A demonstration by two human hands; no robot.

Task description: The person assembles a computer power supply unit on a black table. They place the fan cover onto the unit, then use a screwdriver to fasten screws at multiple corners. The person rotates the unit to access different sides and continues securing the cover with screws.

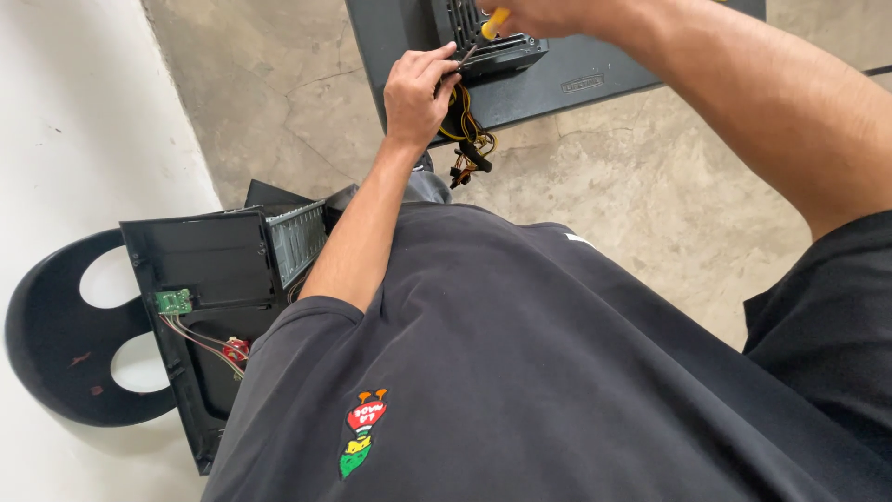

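My right hand [544,14] is at the top edge, closed around a yellow-handled screwdriver [494,22]. Its dark shaft points down-left to a black power supply box [502,54]. My left hand [418,93] is next to that box, its fingertips pinching the tip of the screwdriver shaft at the box's edge. A bundle of yellow and black cables [469,139] with connectors hangs from the box just below my left hand. The box rests on a flat black computer case panel [595,79].
At the left lies a black computer front panel [200,270] with a small green circuit board [173,301] and thin wires. Beside it is a black seat with cut-outs [56,344]. A white wall runs along the left, and the floor [650,204] is bare concrete.
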